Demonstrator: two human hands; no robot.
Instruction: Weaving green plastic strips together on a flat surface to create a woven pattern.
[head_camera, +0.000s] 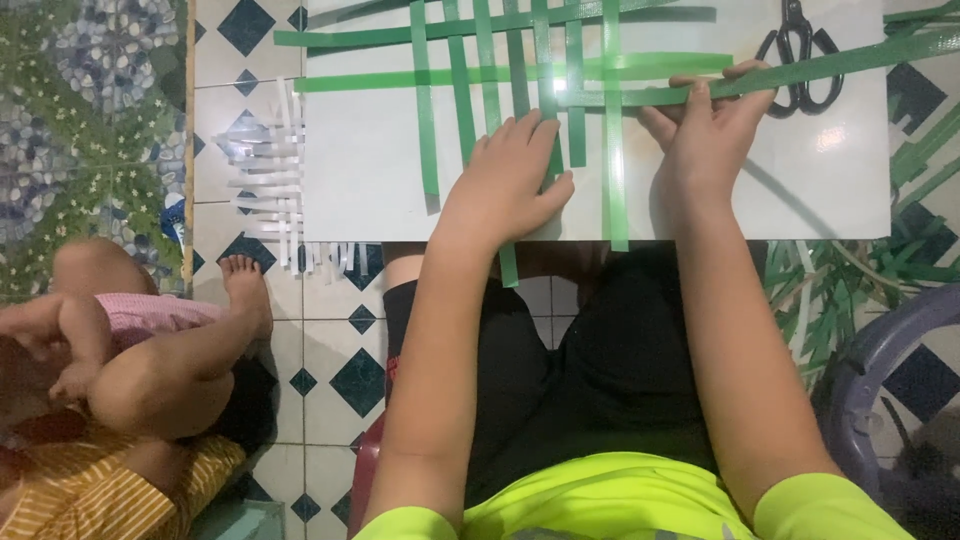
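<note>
A: Green strip (800, 70), the long one lying across the weave — where does it sit from the hands?

B: It runs almost level, tilting up toward the right edge of the white board (850, 190), its long axis left to right. The right hand (710, 135) is on it: fingers curled over the strip near its left end, thumb below, pinching it flat against the board.

A: And the left hand?

B: The left hand (505, 185) lies palm down, fingers close together, pressing on the upright green strips (460, 100) just left of the right hand. It holds nothing that I can see; it only weighs the weave down. So the right hand is the nearer one to the long strip, touching it, while the left is beside it, a little lower.

A: What else is about?

B: Black scissors (800, 55) lie on the board at the top right, just above the strip. A small white woven piece (270, 170) sits on the tiled floor (330, 330) at the board's left edge. Loose green strips (920, 160) trail off to the right, and another person (130, 370) sits on the floor at lower left, well apart
</note>
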